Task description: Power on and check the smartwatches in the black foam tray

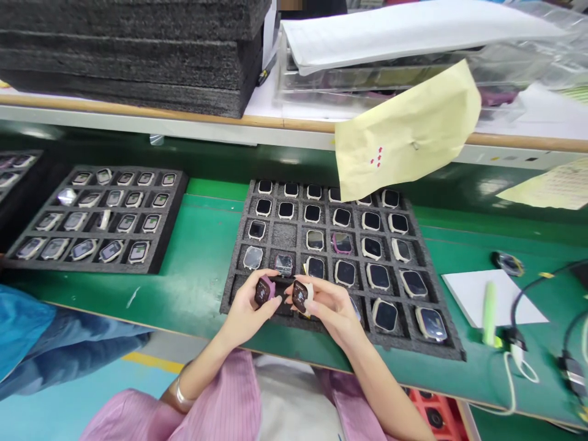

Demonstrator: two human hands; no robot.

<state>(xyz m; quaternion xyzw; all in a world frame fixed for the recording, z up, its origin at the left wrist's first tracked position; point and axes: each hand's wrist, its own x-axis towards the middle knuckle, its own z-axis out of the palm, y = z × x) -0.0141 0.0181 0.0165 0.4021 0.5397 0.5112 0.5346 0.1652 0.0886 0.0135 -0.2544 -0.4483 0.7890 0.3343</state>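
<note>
On green surface, dark foam trays are mostly filled. At six o'clock, square watches, purple and white, are pinched by curled hands.

Purple watch glossy-faced; foam tray matt, rough; bracelet shiny metal.

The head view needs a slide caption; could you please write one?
The left hand holds a purple watch and the right hand a pale watch over a foam tray on a green bench.
</note>
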